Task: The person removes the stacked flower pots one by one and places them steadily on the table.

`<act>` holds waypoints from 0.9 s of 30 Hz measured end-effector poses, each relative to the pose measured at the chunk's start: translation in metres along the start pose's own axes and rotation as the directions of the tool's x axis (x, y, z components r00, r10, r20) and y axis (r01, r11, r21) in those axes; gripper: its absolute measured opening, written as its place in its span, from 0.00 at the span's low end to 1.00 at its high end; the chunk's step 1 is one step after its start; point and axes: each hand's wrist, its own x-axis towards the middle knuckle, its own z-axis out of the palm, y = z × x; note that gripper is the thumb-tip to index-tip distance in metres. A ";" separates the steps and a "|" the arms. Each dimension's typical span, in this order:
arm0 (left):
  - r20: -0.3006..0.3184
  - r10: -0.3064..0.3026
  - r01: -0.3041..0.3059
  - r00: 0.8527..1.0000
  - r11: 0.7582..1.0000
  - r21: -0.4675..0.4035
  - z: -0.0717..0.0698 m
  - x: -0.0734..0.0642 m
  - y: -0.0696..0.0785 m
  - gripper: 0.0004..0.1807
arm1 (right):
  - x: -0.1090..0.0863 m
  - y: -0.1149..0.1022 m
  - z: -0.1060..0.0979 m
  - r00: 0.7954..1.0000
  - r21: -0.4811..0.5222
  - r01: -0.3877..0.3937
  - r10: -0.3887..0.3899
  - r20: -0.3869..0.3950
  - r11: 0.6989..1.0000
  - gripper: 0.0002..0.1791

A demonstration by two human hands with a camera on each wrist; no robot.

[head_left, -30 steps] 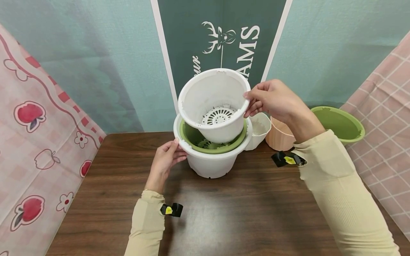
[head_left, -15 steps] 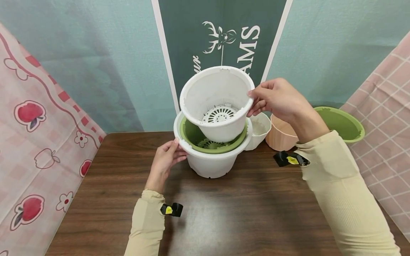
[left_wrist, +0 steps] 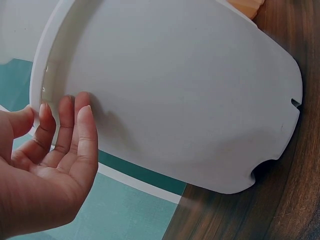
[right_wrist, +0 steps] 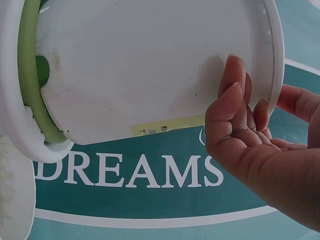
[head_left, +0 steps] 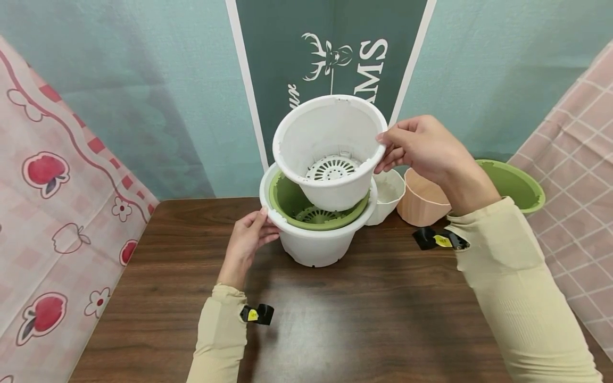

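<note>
A white flower pot (head_left: 330, 127) with a slotted base is tilted over the stack, its lower end overlapping the green pot's opening. My right hand (head_left: 419, 146) pinches its right rim between thumb and fingers. Below it, a green pot (head_left: 287, 198) sits nested inside a larger white pot (head_left: 316, 247) that stands on the table. My left hand (head_left: 246, 236) grips the left rim of that larger pot. In the left wrist view the thumb is on the rim's edge and the fingers (left_wrist: 85, 135) lie under it, along the outer wall.
Right of the stack stand a small cream pot (head_left: 387, 194) and a peach ribbed pot (head_left: 421, 199). Farther right is another green pot (head_left: 512, 183), partly behind the right forearm. A teal curtain (head_left: 191, 96) hangs right behind the wooden table (head_left: 325, 319).
The upper white pot has moved up and to the right with my right hand, showing more of the green pot's inside. My left hand and the larger white pot have stayed still.
</note>
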 end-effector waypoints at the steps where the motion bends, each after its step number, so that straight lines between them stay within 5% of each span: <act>1: -0.001 0.000 0.000 1.000 1.000 -0.001 0.000 0.000 0.000 0.14 | 0.000 0.000 -0.001 1.000 0.002 0.000 0.000 -0.001 1.000 0.09; 11: 0.002 0.008 -0.008 1.000 1.000 0.007 -0.001 0.000 -0.001 0.14 | -0.003 0.002 -0.011 1.000 -0.007 0.007 -0.007 -0.017 1.000 0.09; 27: 0.014 0.015 -0.015 1.000 1.000 -0.001 -0.001 0.000 0.000 0.14 | -0.007 0.004 -0.021 0.999 0.165 0.022 -0.014 -0.045 0.986 0.06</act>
